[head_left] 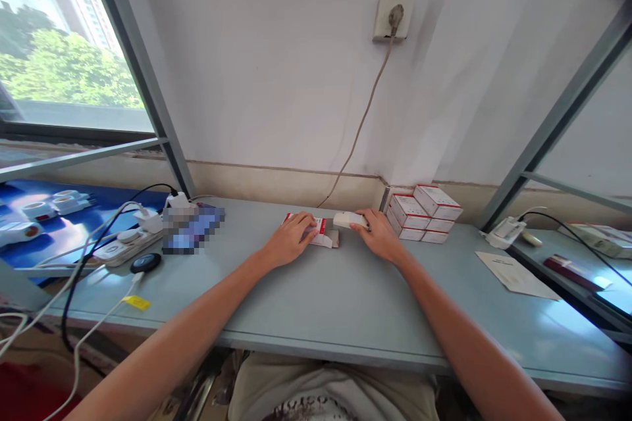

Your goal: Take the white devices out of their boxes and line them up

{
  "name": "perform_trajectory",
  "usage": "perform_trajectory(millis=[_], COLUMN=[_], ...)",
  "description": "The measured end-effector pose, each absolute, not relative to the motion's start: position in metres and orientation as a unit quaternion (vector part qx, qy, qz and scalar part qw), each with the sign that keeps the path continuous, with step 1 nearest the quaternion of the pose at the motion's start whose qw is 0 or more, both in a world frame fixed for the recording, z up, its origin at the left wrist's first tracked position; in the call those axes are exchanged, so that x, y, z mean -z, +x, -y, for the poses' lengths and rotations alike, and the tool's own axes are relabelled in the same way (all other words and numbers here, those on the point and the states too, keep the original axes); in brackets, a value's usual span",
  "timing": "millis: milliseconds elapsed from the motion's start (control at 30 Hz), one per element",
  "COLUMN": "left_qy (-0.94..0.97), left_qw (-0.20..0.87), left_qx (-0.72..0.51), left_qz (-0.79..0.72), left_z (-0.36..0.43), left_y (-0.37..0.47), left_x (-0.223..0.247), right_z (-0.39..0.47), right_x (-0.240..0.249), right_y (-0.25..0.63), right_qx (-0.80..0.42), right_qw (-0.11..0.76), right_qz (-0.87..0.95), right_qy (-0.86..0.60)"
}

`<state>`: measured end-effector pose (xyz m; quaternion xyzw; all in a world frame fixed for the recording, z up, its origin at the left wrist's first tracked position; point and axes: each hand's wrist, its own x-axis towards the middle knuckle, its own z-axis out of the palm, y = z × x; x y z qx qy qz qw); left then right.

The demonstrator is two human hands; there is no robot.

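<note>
On the grey desk, my left hand is closed over a small white and red carton that lies flat. The carton's right end is open, and a flap sticks out there. A short gap to the right, my right hand grips the end of a white oblong device, whose exact kind I cannot make out. The device's free end points left, toward the carton's open end. My fingers hide part of both things. Beside my right hand stand several stacked white and red cartons.
To the left are a power strip with cables, a round black puck and a pixelated phone-like item. A paper sheet and a white plug adapter lie at right. A corded wall socket is above.
</note>
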<state>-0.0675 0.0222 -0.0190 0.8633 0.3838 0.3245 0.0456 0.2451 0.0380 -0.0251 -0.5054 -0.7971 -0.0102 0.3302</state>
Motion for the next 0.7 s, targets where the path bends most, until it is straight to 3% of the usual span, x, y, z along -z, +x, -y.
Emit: perform_trajectory(millis=[467,700], left_qy=[0.861,0.855], left_qw=[-0.041,0.000], left_qx=[-0.271,-0.249], left_qz=[-0.427,-0.455], left_z=[-0.035,-0.036], left_y=[-0.077,-0.080], left_x=[0.021,0.021], right_z=[-0.019,-0.018], right_x=[0.019,0.016], right_y=[0.227,0.234], right_qx=[-0.058,-0.101], right_qw=[0.255,0.245], right_qz=[0.835,0.830], right_qy=[-0.485,-0.491])
